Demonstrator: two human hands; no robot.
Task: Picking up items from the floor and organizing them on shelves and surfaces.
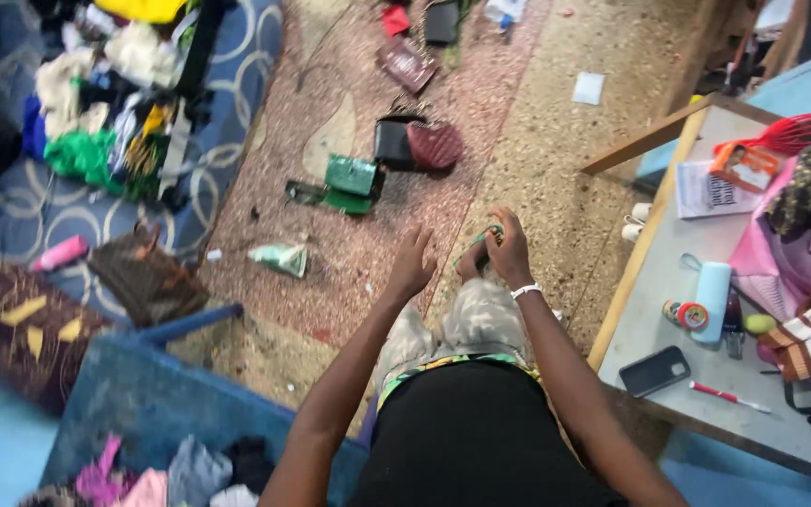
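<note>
The right hand reaches down past the knee and pinches a small green item, which looks like a sandal strap or slipper though blur hides its exact kind; the fingers curl tight around it, and it sits low by the person's foot, over the speckled terrazzo floor. The left hand hovers just beside it, fingers spread wide and holding nothing; a white bracelet circles the right wrist.

Ahead on the floor lie a green box-shaped purse, a dark red quilted purse touching a black wallet, and a crumpled pale green bag; farther off rests a maroon clutch. To the left a blue patterned mat carries a heap of mixed clothes; near it lie a brown woven handbag and a pink bottle.

To the right stands a grey table with a wooden edge; on it rest a black phone, a pale blue bottle, a red-and-white pen, a roll of tape, a booklet and a red comb; pink cloth is piled at its far side.
</note>
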